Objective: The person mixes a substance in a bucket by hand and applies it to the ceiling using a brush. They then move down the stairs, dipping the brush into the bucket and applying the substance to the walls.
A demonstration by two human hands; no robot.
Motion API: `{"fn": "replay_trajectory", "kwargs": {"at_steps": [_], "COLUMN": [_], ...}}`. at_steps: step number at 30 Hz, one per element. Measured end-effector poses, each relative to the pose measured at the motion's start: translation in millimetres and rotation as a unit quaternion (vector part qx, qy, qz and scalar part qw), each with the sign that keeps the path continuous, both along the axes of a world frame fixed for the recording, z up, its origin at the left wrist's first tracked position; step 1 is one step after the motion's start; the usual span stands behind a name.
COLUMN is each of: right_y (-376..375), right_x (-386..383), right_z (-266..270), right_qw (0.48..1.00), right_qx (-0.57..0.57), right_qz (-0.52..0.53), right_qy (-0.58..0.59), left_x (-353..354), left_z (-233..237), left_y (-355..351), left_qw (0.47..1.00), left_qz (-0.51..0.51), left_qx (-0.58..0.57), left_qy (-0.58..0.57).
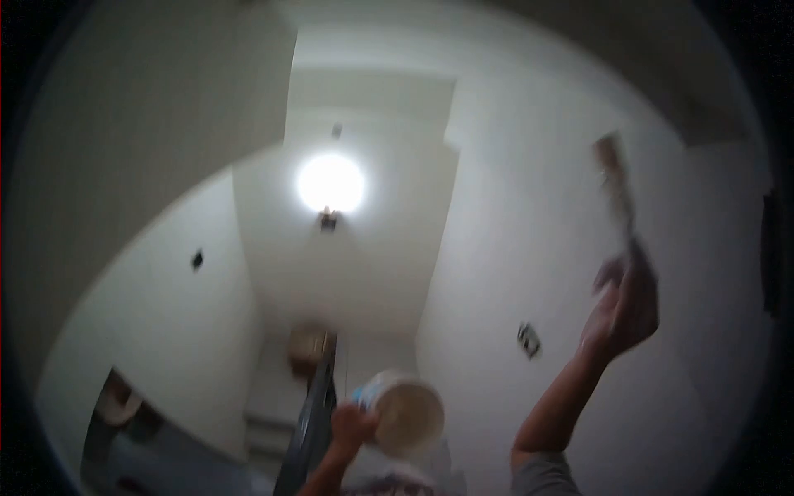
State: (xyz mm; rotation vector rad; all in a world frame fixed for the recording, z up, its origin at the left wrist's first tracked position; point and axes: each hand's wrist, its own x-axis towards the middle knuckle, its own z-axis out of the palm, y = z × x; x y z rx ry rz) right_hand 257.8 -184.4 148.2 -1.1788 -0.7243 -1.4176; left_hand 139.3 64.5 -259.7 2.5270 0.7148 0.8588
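Note:
My left hand [354, 426] is closed on the side of a small white bucket [387, 382] low in the middle of the view. The bucket is tilted so its mouth faces me, and pale cream material shows inside. Raised at the right, my right hand [626, 310] grips the lower end of a paintbrush [615, 183]. The brush points upward in front of the white wall [504, 240], its brownish tip smeared by motion.
A bright lamp [331, 183] glows on the far wall. Electrical box openings [528, 340] [197, 259] interrupt both side walls. Behind the bucket stand a dark upright panel [311, 430] and a brown box [308, 347]. A ceiling edge curves overhead.

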Motion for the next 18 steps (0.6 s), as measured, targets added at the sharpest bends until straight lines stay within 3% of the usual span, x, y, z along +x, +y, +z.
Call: {"fn": "replay_trajectory", "kwargs": {"at_steps": [1, 2, 3, 4, 6, 10, 16, 17, 18], "right_y": [-14, -14, -12, -9, 26, 69, 132, 139, 115], "right_x": [1, -5, -15, -26, -30, -22, -17, -18, 14], "right_z": [-55, -104, -148, -178, -244, -303, -325, -331, -352], "right_qw": [0.986, 0.965, 0.933, 0.865, 0.759, 0.631, 0.599, 0.654, 0.644], "right_qx": [-0.101, -0.169, -0.232, -0.308, -0.279, -0.350, -0.461, -0.442, -0.447], "right_qz": [0.129, 0.191, 0.239, 0.266, 0.336, 0.351, 0.403, 0.397, 0.417], "right_qy": [-0.007, 0.061, 0.135, 0.293, 0.483, 0.597, 0.516, 0.468, 0.460], "left_x": [-9, -13, -20, -20, -24, -40, -44, -44, -16], "left_z": [16, 27, 48, 44, 49, 74, 83, 86, 68], "left_y": [-10, -8, -7, 1, 24, 40, 49, 52, 29], "left_qw": [0.998, 0.994, 0.990, 0.985, 0.983, 0.970, 0.982, 0.982, 0.981], "left_qz": [0.000, -0.021, -0.011, 0.006, 0.043, 0.085, 0.093, 0.106, 0.128], "left_qx": [-0.039, -0.094, -0.138, -0.166, -0.176, -0.225, -0.158, -0.154, -0.141], "left_qy": [-0.052, -0.043, -0.036, -0.047, -0.033, -0.025, -0.032, -0.034, -0.038]}}
